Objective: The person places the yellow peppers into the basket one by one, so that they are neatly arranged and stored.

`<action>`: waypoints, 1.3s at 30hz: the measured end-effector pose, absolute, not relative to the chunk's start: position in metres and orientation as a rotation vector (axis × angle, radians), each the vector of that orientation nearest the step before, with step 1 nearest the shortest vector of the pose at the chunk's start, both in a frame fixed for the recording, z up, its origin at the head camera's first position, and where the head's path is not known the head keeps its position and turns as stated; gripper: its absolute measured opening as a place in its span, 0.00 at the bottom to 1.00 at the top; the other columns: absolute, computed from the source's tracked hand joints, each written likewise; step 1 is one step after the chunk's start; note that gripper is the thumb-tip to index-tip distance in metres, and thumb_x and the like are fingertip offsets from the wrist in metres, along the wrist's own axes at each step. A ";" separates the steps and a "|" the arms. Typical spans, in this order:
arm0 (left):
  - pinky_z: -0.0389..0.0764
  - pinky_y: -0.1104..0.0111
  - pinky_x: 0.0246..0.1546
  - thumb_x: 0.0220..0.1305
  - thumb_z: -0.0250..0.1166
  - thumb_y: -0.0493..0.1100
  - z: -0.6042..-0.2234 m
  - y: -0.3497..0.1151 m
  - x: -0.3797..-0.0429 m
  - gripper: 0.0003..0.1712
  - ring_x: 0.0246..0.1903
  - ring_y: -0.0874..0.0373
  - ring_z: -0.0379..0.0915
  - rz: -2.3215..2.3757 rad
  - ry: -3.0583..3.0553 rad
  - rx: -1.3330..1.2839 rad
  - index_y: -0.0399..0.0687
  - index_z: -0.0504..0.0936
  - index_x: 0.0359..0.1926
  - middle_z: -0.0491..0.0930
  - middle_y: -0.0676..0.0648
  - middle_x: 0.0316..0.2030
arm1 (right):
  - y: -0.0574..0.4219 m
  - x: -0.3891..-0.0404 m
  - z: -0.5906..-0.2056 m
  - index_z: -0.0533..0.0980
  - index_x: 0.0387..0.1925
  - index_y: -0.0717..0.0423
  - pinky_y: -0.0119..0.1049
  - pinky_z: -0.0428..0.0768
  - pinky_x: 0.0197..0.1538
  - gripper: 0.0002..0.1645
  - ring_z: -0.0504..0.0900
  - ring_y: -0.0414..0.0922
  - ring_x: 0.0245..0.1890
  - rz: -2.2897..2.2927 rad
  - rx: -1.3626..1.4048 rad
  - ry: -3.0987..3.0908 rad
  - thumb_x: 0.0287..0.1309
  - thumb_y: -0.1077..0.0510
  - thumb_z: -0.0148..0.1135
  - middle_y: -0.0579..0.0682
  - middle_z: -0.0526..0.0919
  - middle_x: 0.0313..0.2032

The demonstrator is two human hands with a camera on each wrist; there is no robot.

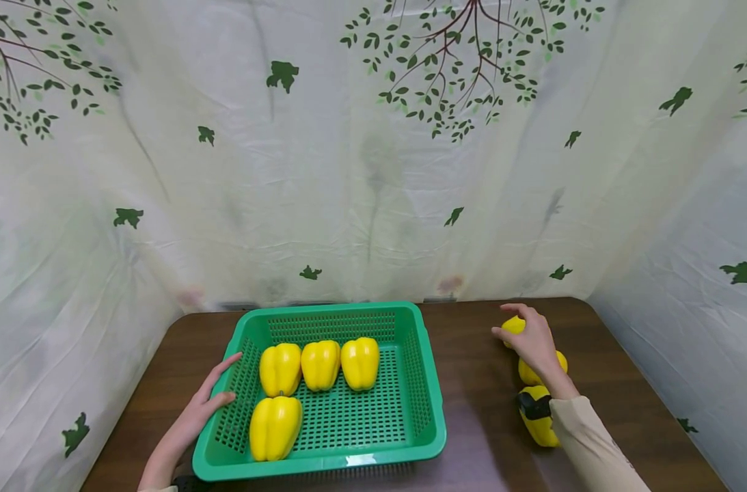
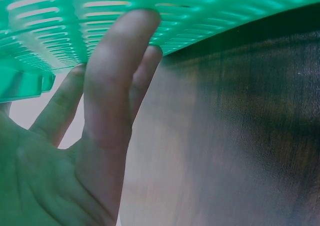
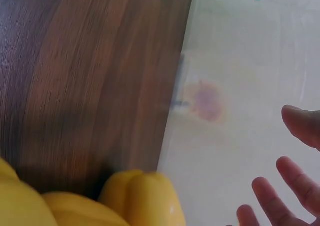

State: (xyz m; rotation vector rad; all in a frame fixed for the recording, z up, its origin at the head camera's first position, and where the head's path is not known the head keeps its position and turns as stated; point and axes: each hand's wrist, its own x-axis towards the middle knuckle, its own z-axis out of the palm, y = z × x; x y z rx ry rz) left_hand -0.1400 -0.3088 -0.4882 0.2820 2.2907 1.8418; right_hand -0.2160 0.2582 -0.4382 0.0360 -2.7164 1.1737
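Observation:
My left hand [image 1: 204, 403] is at the left side of a green plastic basket [image 1: 435, 410], its fingers extended along the slotted wall. In the left wrist view, the fingers [image 2: 107, 85] reach up against that wall. Inside the basket are several yellow bell peppers: three in a row, including the rightmost pepper [image 1: 360, 363], and a front pepper [image 1: 275, 428] nearer me. My right hand [image 1: 536, 345] hovers over the far yellow bell pepper [image 1: 513, 325] on the right, thumb and fingers spread, holding nothing. In the right wrist view, that hand's fingers [image 3: 270, 201] are apart from the peppers.
A middle pepper [image 1: 559, 362] and a near pepper [image 1: 540, 430] lie under my right forearm, lined up with the far one on the brown wooden table [image 1: 471, 383]. A white leaf-patterned curtain [image 1: 373, 205] hangs behind the table and along both sides.

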 end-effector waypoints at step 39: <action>0.79 0.67 0.41 0.71 0.47 0.34 -0.489 -0.309 -0.139 0.35 0.49 0.71 0.69 1.839 2.308 0.335 0.47 0.45 0.74 0.37 0.28 0.69 | 0.280 -0.229 -0.455 0.68 0.58 0.69 0.65 0.57 0.58 0.33 0.56 0.71 0.58 1.057 0.040 -2.937 0.55 0.56 0.66 0.73 0.63 0.59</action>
